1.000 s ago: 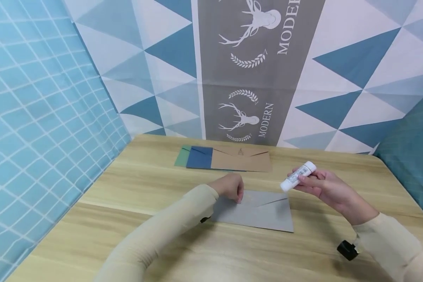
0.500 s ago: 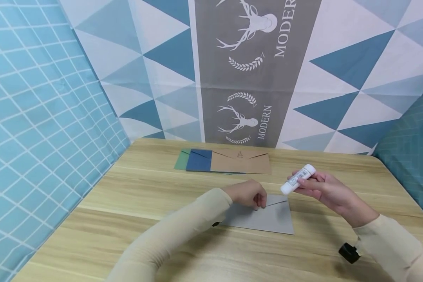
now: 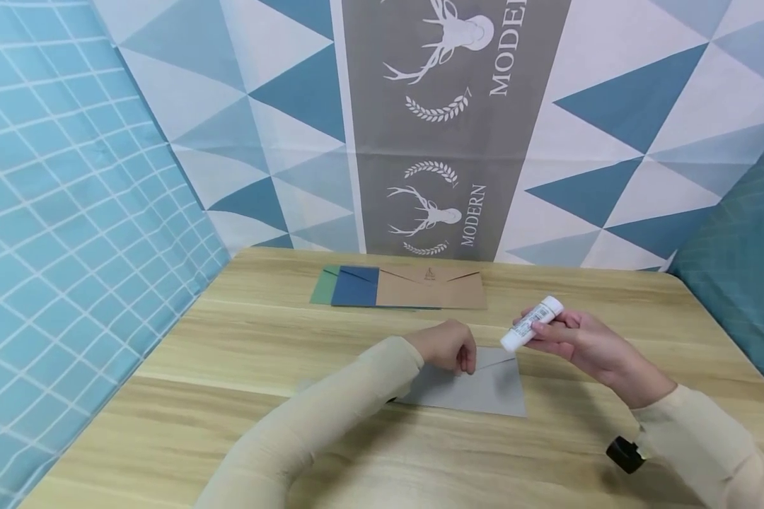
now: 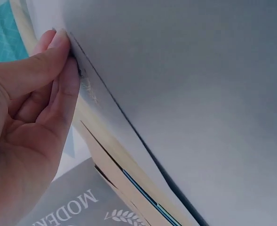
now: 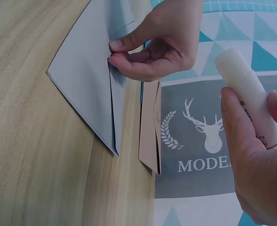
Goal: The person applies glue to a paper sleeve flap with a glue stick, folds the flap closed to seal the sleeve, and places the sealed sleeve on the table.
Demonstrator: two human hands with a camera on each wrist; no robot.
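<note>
A grey envelope lies on the wooden table with its flap side up. My left hand is over its middle, and in the right wrist view the left thumb and forefinger pinch the edge of the flap. Part of the envelope is hidden under the left sleeve. To the right, my right hand holds a white glue stick tilted above the table, clear of the envelope. A printed label and barcode show on its side; both its ends look white.
Behind the grey envelope lie overlapping envelopes: a brown one, a blue one and a green one. Patterned cloth hangs along the back edge of the table. A blue gridded cloth stands at the left.
My left hand has moved right along the grey envelope's flap, then stayed about there for the last half second. The right hand keeps holding the glue stick in nearly the same place.
</note>
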